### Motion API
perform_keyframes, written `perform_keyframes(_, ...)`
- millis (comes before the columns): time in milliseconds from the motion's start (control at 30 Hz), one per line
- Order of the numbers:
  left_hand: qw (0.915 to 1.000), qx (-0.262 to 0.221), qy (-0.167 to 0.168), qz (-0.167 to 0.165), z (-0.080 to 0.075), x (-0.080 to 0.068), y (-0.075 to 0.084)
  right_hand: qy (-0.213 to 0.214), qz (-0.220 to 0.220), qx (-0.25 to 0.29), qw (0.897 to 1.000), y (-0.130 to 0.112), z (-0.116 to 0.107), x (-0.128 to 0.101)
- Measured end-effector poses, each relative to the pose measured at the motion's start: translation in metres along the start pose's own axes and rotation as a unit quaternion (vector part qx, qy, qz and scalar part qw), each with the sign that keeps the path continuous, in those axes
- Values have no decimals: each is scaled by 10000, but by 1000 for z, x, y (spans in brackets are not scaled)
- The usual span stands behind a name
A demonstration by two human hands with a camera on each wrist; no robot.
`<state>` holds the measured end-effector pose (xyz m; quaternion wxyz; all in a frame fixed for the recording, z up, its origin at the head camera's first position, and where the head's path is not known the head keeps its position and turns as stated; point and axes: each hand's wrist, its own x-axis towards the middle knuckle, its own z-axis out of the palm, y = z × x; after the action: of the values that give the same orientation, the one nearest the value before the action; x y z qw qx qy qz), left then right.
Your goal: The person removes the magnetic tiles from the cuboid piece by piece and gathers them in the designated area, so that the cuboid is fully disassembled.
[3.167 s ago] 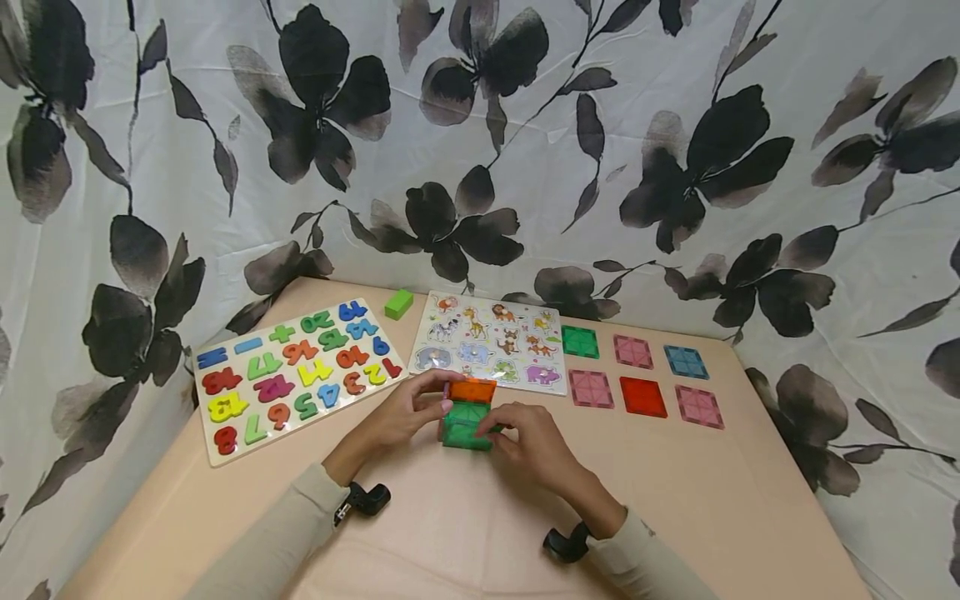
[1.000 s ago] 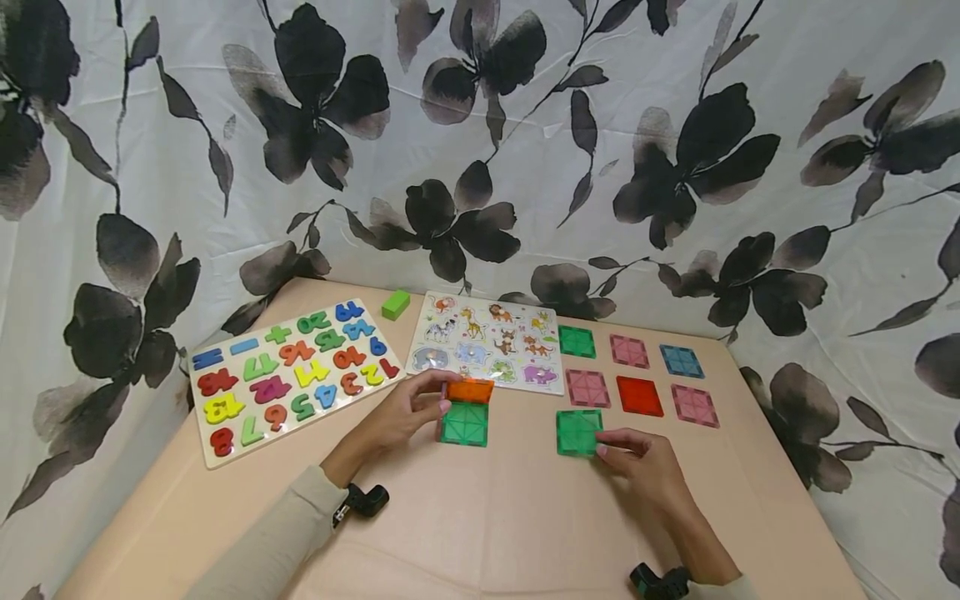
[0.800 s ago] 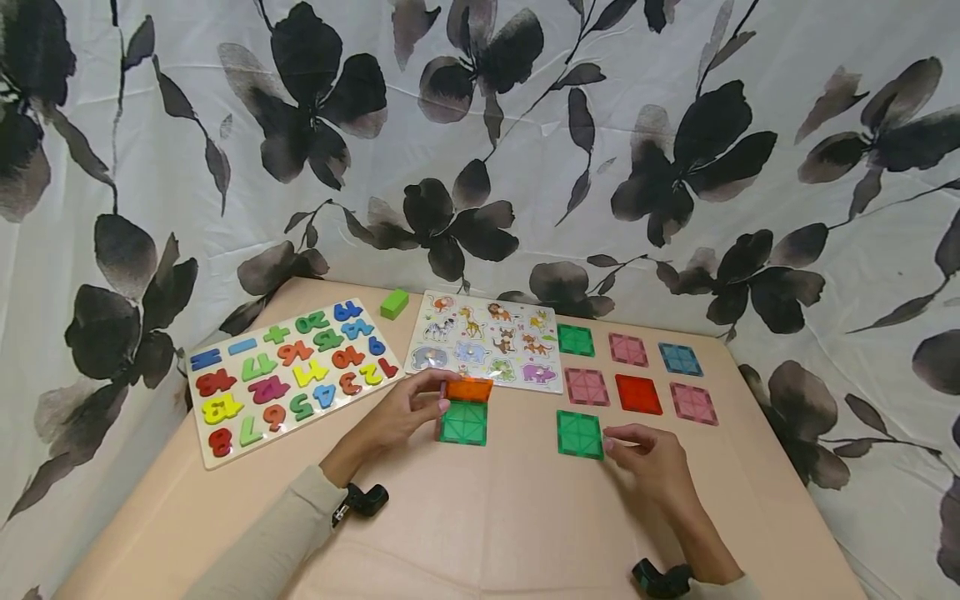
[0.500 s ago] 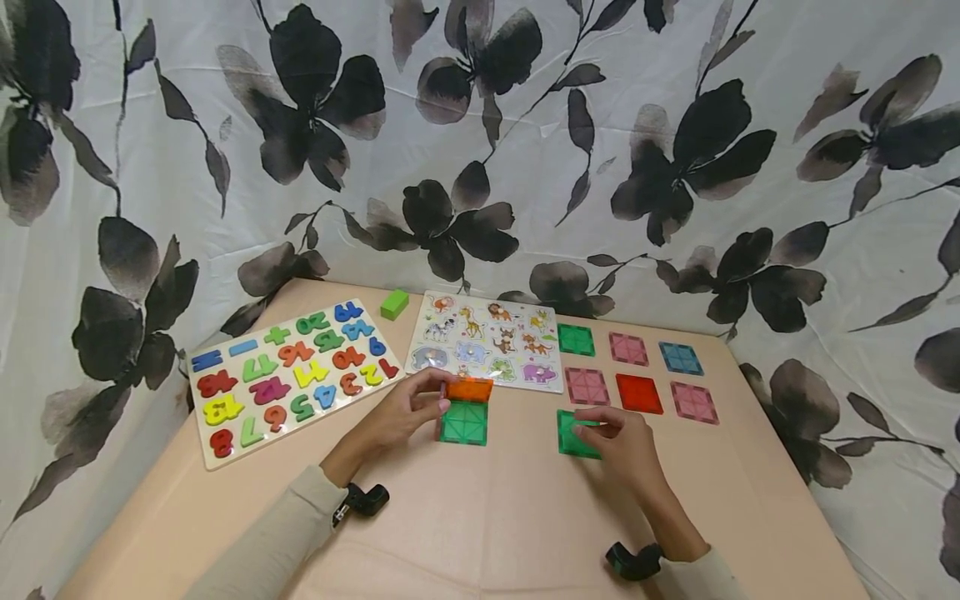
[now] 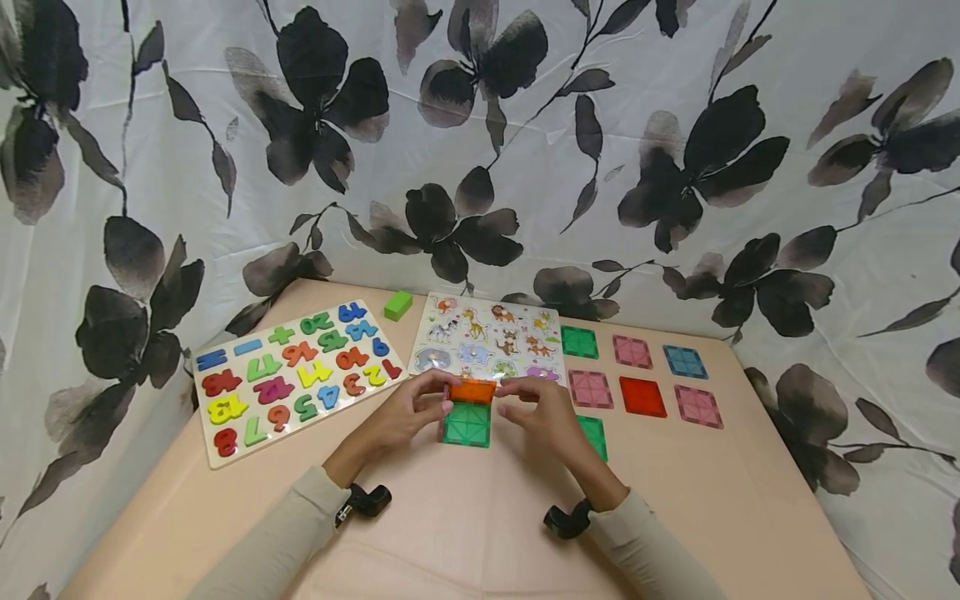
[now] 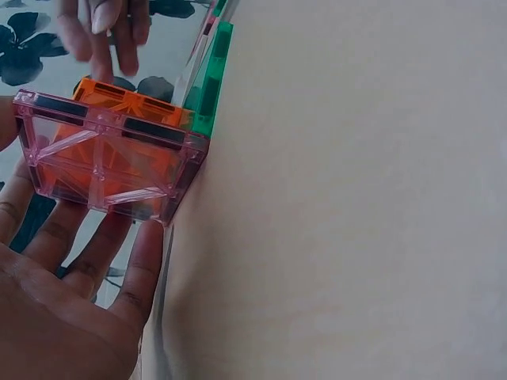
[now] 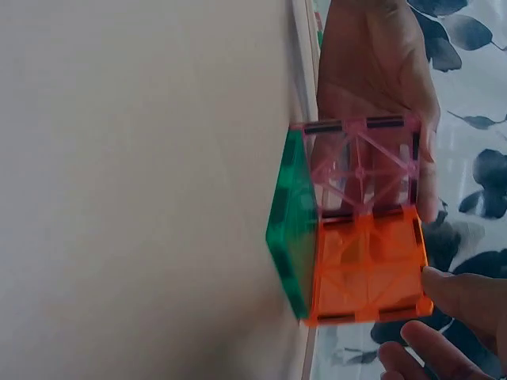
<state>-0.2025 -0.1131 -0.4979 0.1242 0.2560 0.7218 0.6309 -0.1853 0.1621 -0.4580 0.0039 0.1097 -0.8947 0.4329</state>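
My left hand (image 5: pixel 397 417) holds a clear pink magnetic tile (image 6: pixel 98 158) that stands on edge, fingers along its outer face and thumb at its top. An orange magnetic tile (image 5: pixel 472 392) stands upright at the back, meeting the pink one at a corner. Both rise from a green magnetic tile (image 5: pixel 467 427) lying flat on the table. My right hand (image 5: pixel 538 417) touches the orange tile's right edge with a fingertip; its thumb appears apart from the tile. A second flat green tile (image 5: pixel 595 435) is partly covered by the right hand and wrist.
A number puzzle board (image 5: pixel 258 412) lies left, an animal puzzle board (image 5: pixel 491 333) behind the hands. A light green block (image 5: pixel 398 305) stands between them. Two rows of flat tiles, including a red tile (image 5: pixel 642 397) and a blue tile (image 5: pixel 685 362), lie right. A floral cloth (image 5: pixel 570 183) hangs behind.
My right hand took a green tile away from the small structure, set it flat to the right and let go. It then came back left to the orange tile. The left hand kept its hold.
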Motion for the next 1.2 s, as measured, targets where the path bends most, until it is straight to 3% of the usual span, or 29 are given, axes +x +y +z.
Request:
perform_keyframes(300, 9998, -25, -18, 190, 0, 1, -3, -106, -629, -261, 9976, -13, 24, 28)
perform_keyframes(867, 9996, 82, -39, 264, 1, 0, -2, 449, -591, 152, 9971, -1, 23, 34)
perform_keyframes(1200, 9998, 162, -22, 152, 1, 1, -1, 734, -146, 594, 9954, 6, 8, 30)
